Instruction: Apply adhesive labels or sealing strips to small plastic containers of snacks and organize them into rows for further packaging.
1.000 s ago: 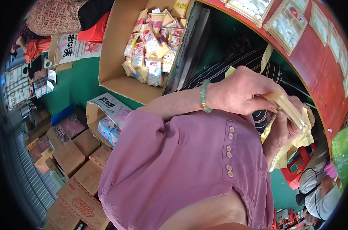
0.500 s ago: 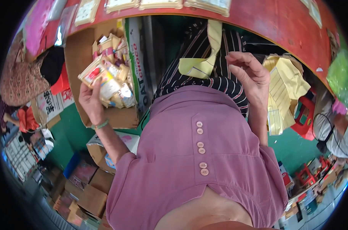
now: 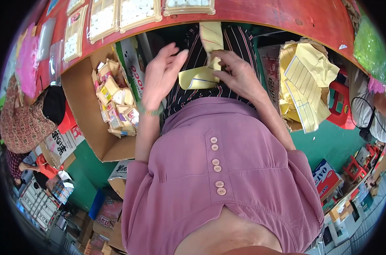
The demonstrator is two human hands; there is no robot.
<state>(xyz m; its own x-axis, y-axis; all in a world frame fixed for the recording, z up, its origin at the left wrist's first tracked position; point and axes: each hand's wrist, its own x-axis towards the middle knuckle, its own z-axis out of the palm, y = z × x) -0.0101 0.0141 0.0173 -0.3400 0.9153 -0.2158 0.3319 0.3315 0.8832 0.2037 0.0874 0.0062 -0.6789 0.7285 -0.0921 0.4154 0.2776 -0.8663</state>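
Right hand (image 3: 239, 78) pinching a yellow paper strip (image 3: 205, 59) at 12 o'clock, just above the pink shirt (image 3: 218, 178). Left hand (image 3: 159, 78) spread, fingers loose — probably just clear of the strip's lower fold. Cardboard box of packets (image 3: 112, 106) at 9 o'clock; yellow paper pile (image 3: 305, 80) at 2.

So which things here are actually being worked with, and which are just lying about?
In hand:
- yellow paper strip, held by right hand
- left hand, open beside it

Lying about:
- cardboard box of small packets
- box of crumpled yellow sheets
- red table edge
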